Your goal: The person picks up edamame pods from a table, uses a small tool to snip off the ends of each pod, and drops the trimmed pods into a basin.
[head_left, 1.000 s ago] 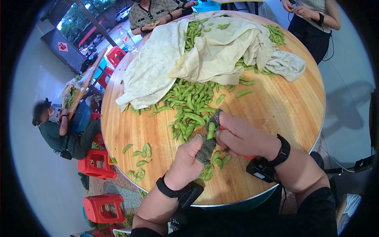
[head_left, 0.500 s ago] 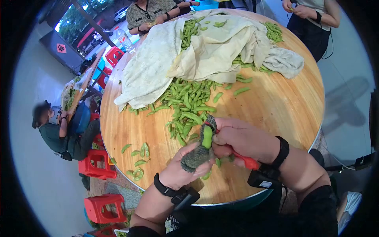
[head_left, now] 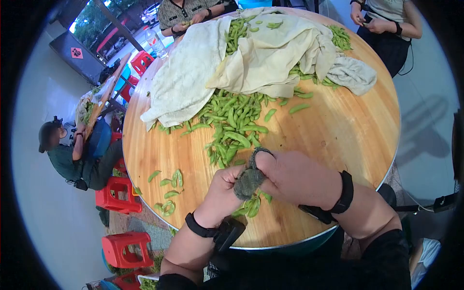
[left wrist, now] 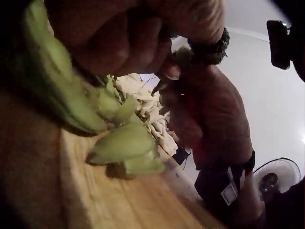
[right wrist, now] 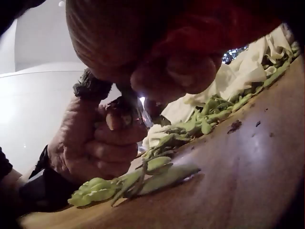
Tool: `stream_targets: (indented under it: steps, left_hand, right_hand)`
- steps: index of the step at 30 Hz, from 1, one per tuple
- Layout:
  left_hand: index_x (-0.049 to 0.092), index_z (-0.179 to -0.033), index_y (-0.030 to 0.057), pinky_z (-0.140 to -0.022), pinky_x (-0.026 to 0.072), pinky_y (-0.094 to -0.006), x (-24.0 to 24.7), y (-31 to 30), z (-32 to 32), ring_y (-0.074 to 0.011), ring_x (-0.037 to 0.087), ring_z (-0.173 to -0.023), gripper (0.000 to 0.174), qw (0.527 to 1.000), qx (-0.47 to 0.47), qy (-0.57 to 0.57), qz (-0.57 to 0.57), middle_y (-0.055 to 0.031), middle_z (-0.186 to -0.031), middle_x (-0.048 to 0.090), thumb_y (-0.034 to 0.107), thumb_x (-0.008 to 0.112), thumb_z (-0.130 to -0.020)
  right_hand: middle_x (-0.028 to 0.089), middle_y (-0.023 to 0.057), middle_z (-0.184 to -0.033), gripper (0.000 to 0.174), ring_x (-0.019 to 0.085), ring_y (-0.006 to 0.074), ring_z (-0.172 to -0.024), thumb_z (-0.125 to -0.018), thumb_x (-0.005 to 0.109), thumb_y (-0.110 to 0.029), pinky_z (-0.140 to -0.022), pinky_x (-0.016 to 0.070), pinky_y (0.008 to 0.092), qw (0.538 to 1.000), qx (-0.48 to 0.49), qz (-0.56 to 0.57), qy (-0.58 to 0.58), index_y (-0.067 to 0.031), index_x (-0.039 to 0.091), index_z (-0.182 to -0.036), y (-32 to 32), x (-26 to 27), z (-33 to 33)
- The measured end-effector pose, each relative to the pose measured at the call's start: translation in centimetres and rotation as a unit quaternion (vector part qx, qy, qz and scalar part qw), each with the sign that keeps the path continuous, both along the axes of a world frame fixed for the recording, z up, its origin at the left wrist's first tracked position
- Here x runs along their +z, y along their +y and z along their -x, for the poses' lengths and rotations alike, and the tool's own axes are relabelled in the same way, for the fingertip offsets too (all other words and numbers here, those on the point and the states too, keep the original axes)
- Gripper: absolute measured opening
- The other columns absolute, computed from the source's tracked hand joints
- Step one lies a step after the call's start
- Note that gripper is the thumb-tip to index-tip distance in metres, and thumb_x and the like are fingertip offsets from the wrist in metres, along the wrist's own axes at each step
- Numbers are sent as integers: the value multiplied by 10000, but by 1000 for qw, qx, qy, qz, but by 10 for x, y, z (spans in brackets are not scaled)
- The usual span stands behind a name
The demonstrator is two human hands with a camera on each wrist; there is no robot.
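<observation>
My left hand (head_left: 217,193) and right hand (head_left: 302,179) meet over the near part of the table, fingers curled and grey-wrapped thumbs close together. Between the fingertips in the left wrist view is a small green piece of pod (left wrist: 182,55), mostly covered by the left hand (left wrist: 114,38). A red tool (right wrist: 219,31) lies in the right hand (right wrist: 143,52); the head view hides it, and its tip cannot be made out. Loose pods (head_left: 251,207) lie on the table just below the hands, also seen as opened-looking green pods (left wrist: 124,143) in the left wrist view.
A heap of pods (head_left: 234,113) lies beyond the hands, partly under pale cloths (head_left: 183,72). Several pods (head_left: 171,194) are scattered at the left of the round table (head_left: 338,130). Red stools (head_left: 126,249) stand at left; other people sit or stand around.
The green pod and red handle, visible between my hands half a second ago, are now hidden in the head view. My right hand has turned over, its back facing up, and the thumbs have come together.
</observation>
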State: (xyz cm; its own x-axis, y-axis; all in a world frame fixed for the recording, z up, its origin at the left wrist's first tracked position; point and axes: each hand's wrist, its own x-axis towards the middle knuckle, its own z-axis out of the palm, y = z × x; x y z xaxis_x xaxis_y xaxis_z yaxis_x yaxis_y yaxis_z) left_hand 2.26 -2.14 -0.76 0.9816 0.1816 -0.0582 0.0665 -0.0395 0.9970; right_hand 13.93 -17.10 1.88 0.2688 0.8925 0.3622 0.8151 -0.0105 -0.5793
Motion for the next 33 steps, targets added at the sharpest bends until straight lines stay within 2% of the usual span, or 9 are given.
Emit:
stream_targets:
  steps: [3,6,8,12,15,17,21,23,33]
  left_hand:
    - [619,-833,26,-554,367,-161,13,-7,0,-28,483,-629,78,998,0,47,44,38,-724,571,80,566,-853]
    - [617,-876,24,-519,333,-158,13,-7,0,-20,451,-595,106,997,-13,59,40,38,-714,558,88,534,-861]
    - [608,-922,26,-491,307,-163,19,-8,-2,-15,418,-559,117,993,-24,80,81,36,-706,545,80,529,-854]
    - [583,-905,34,-455,276,-174,16,-11,-1,-22,386,-517,117,995,16,97,9,35,-676,513,123,513,-874]
    - [558,-903,42,-428,255,-183,17,-8,-3,-40,355,-471,157,985,27,141,99,43,-631,467,181,486,-901]
    - [531,-920,53,-419,248,-181,17,-9,-4,-57,357,-475,171,964,57,169,199,24,-643,455,210,465,-923]
    - [519,-953,65,-424,260,-170,7,-4,-6,-59,374,-508,157,926,69,158,334,3,-692,461,210,462,-933]
    - [510,-967,79,-428,269,-167,5,2,-5,-61,383,-536,150,907,-15,146,395,-10,-734,461,221,472,-937]
    - [500,-1021,66,-416,226,-195,7,-9,-5,-58,321,-458,138,922,44,126,364,-14,-696,468,89,424,-907]
  right_hand:
    - [545,209,-630,206,564,391,-573,-831,523,-162,-515,460,437,998,10,54,24,-4,398,-874,0,-1,-7]
    - [549,186,-617,169,579,334,-509,-850,486,-140,-480,463,394,982,52,98,156,4,399,-855,2,1,-13]
    - [547,155,-605,148,590,262,-480,-865,447,-125,-456,459,349,922,43,142,357,11,394,-838,3,8,-10]
    - [548,129,-604,159,586,212,-479,-869,438,-129,-449,450,328,901,22,162,402,18,381,-854,3,12,-11]
    - [550,160,-618,177,589,261,-504,-863,457,-131,-455,447,349,928,15,130,348,21,368,-869,3,6,-10]
    - [547,192,-632,225,581,323,-546,-838,510,-121,-468,441,384,986,11,23,165,26,351,-899,6,-12,-11]
    - [543,207,-642,293,571,368,-583,-802,576,-117,-486,437,418,996,-26,13,81,23,345,-916,6,-9,0]
    - [542,189,-630,348,575,365,-584,-778,619,-130,-493,442,424,999,-26,-29,-10,23,346,-929,5,-11,2]
    - [544,185,-639,309,581,376,-601,-795,601,-146,-489,463,408,999,-21,-11,-46,18,367,-913,4,-5,6]
